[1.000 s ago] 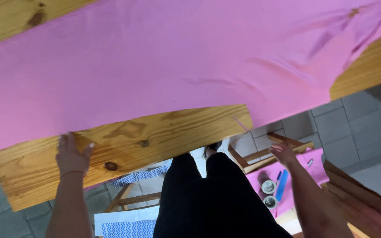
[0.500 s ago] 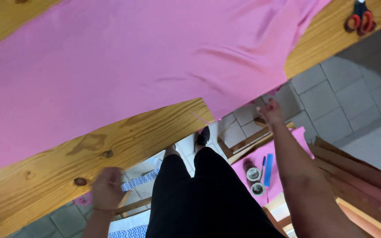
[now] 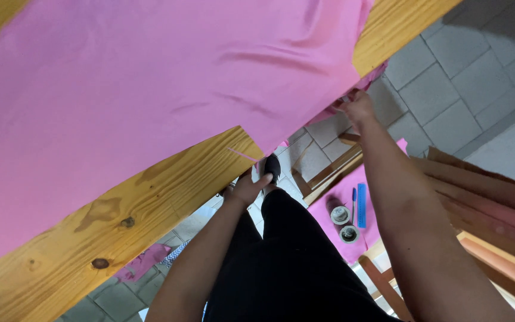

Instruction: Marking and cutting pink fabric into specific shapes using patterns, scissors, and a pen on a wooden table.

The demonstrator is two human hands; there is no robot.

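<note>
I am squaring up the pink fabric [image 3: 168, 89] on the wooden table [image 3: 150, 197]; it is lying flat across most of the tabletop. My right hand [image 3: 357, 107], at about two o'clock, is pinching the cloth's hanging corner closed. My left hand [image 3: 247, 189], near centre, is resting at the table's near edge by the cut corner; I cannot tell whether it is gripping. The fabric's long axis is running from eight o'clock to two o'clock. Next, I judge, calls for an even pull along that line.
</note>
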